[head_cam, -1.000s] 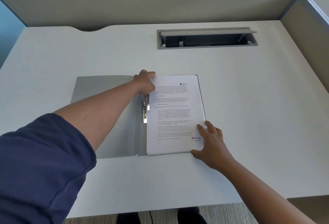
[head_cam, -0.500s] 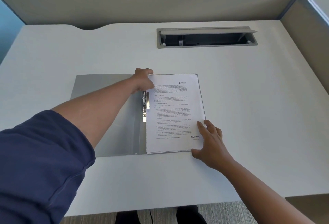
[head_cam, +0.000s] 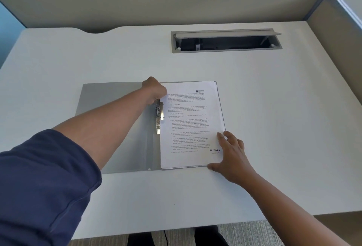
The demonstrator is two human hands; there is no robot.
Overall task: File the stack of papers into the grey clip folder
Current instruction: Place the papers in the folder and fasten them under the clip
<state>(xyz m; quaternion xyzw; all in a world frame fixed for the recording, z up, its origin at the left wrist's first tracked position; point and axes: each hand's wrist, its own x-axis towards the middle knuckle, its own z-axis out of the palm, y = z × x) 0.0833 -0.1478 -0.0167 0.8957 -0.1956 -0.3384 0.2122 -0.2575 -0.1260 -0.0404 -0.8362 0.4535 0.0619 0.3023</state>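
The grey clip folder [head_cam: 109, 97] lies open flat on the white desk. A stack of printed papers [head_cam: 192, 124] rests on its right half. Along the spine, just left of the papers, sits the metal clip [head_cam: 159, 117]. My left hand [head_cam: 154, 91] is closed around the clip's top end, near the papers' top left corner. Spread flat, my right hand [head_cam: 231, 153] presses its fingertips on the papers' bottom right corner, thumb at the lower edge.
A grey cable tray [head_cam: 225, 41] with a raised lid is recessed in the desk [head_cam: 274, 118] at the back. Beige partition walls stand behind and to the right. The desk's front edge is near my body.
My left hand has curled tighter and shifted slightly down onto the clip's top end. The right hand and the papers have stayed in place.
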